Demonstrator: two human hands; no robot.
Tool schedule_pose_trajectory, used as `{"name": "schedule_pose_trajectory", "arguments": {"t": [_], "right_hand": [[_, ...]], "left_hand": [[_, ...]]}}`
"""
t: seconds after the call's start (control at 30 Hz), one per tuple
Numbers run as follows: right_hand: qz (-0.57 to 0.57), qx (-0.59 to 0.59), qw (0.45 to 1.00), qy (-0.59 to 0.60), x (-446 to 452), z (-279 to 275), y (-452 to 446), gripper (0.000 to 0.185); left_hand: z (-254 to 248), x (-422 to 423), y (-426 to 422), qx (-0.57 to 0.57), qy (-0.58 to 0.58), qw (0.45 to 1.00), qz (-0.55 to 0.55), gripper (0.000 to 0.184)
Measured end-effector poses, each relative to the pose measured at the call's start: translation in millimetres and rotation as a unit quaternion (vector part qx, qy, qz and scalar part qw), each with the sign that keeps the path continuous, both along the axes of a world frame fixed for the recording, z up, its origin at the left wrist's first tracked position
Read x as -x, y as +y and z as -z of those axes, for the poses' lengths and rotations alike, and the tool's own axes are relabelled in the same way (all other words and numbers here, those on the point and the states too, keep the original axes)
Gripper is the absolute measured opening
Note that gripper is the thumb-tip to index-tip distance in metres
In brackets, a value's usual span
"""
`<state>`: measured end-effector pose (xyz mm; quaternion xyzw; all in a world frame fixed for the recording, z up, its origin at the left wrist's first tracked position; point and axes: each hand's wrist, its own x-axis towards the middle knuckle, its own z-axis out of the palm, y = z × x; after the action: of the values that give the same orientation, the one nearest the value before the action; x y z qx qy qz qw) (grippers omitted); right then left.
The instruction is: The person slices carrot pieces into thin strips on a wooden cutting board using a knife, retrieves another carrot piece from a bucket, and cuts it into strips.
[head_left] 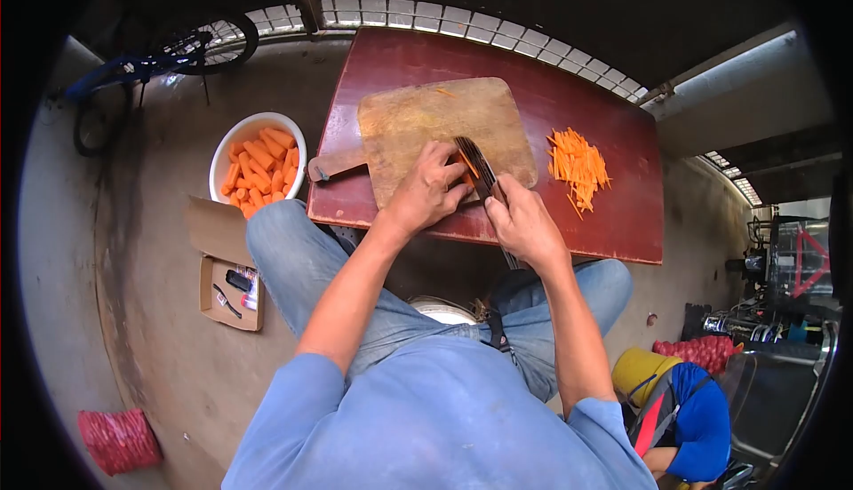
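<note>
The knife [478, 168] in the right hand [527, 223] points forward-left, its long axis diagonal.

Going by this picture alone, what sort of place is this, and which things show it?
Probably a garage or covered yard used for food preparation: a bicycle stands by the wall, and carrot strips lie on a red table beside a cutting board.

Red table [622, 215] on grey-brown concrete floor [169, 268]; daylight through block grille [426, 15] along far wall; dark upper area; blue bicycle [160, 63] near pale left wall [62, 312].
</note>
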<state>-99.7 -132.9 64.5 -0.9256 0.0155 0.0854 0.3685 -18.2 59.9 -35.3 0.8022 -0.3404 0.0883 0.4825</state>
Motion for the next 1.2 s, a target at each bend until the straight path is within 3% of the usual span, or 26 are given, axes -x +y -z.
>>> {"name": "schedule_pose_trajectory", "arguments": {"t": [0.43, 0.53, 0.73, 1.2], "right_hand": [[-0.007, 0.007, 1.000, -0.022, 0, 3, 1, 0.026], [0.001, 0.012, 0.999, 0.046, 7, -4, 0, 0.027], [-0.003, -0.007, 1.000, -0.007, -1, 8, 0, 0.026], [-0.011, 0.011, 1.000, 0.014, 4, 0, 1, 0.028]], "left_hand": [[-6, -2, -2, -0.008, -0.023, 1.000, 0.006, 0.023], [1, 1, 2, -0.003, -0.029, 1.000, 0.002, 0.025], [4, -2, -1, -0.003, -0.030, 1.000, 0.006, 0.024], [-2, 2, 0, 0.014, 0.001, 1.000, -0.002, 0.023]]}}
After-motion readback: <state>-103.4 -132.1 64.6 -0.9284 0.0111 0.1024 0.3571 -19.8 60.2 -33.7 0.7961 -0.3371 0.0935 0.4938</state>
